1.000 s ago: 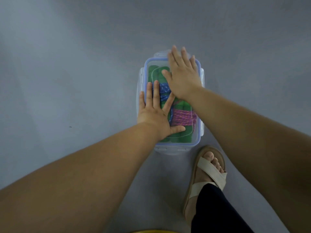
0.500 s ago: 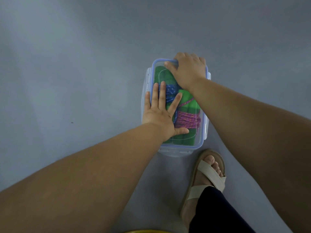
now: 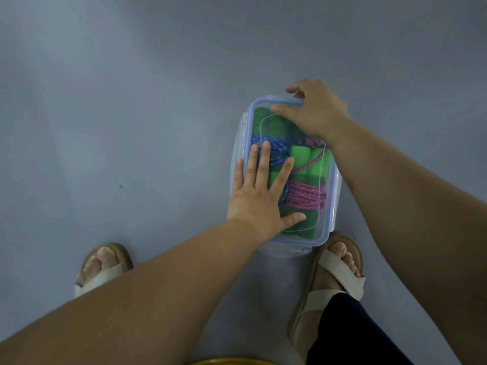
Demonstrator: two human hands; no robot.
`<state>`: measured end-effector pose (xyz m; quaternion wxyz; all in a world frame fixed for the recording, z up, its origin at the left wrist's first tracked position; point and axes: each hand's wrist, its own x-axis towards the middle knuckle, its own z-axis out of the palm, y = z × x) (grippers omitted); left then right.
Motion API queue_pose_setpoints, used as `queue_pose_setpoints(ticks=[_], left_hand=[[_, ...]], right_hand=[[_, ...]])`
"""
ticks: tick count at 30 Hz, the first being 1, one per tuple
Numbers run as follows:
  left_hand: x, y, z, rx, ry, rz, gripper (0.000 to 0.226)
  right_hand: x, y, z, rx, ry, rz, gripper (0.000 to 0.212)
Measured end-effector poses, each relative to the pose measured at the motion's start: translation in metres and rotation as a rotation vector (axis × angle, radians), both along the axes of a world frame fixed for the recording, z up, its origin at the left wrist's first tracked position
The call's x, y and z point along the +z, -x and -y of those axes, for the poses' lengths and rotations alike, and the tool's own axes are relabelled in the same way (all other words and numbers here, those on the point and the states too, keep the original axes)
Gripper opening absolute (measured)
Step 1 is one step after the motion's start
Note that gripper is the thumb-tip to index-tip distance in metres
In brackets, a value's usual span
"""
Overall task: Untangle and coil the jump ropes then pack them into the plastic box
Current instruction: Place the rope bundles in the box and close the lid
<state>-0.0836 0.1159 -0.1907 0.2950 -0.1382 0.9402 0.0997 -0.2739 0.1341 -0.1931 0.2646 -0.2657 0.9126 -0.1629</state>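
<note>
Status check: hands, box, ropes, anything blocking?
Left hand flat on lid. Right hand curled over box far edge, at clasp. Blue rope, pink rope coiled inside. Nothing blocking.

**Bare grey-blue floor under soft, uneven light**

A smooth grey-blue floor (image 3: pixel 131 114) fills the whole frame, with no wall, window or furniture in view. Its surface is plain and matte, without seams or tiles. The light is soft and dim: the middle left of the frame looks paler, while the upper right corner falls darker. A small dark speck (image 3: pixel 121 186) lies on the floor at middle left. At the bottom edge, near centre, a thin yellow rim (image 3: pixel 229 361) shows; what it belongs to cannot be told.
</note>
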Motion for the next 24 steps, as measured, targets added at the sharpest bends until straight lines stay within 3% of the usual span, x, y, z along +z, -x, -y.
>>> queue_pose_setpoints(ticks=[4, 9, 14, 24], left_hand=[[-0.002, -0.001, 0.002, -0.016, 0.014, 0.018, 0.095], [0.000, 0.007, -0.002, -0.040, 0.081, 0.110, 0.096], [0.000, 0.011, -0.003, -0.045, 0.095, 0.150, 0.097], [0.002, 0.011, -0.001, -0.039, 0.078, 0.168, 0.096]], right_hand=[[-0.003, 0.000, -0.001, 0.054, -0.086, 0.019, 0.050], [-0.012, -0.024, -0.011, 0.210, -0.147, -0.281, 0.052], [-0.019, -0.035, -0.015, 0.193, -0.107, -0.361, 0.049], [-0.008, -0.013, 0.004, 0.116, -0.115, -0.095, 0.043]])
